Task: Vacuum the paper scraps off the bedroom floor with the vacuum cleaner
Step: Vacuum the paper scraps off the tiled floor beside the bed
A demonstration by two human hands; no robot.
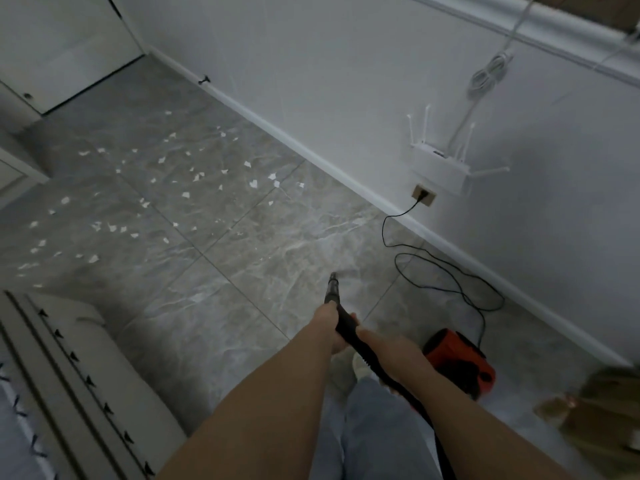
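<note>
Several white paper scraps (254,183) lie scattered over the grey marbled floor tiles (277,244) in the far left half of the room. Both hands hold the vacuum's black hose (346,323) in front of me. My left hand (329,323) grips it near the front. My right hand (388,344) grips it just behind. The hose's short black nozzle (333,284) points forward above bare tiles, well short of the scraps. The orange and black vacuum body (457,358) sits on the floor at my right.
A black power cord (450,282) loops over the floor from the vacuum to a wall socket (424,195). A white router (440,161) hangs on the right wall. A bed edge (69,375) fills the lower left. White cabinets (52,46) stand at the far left.
</note>
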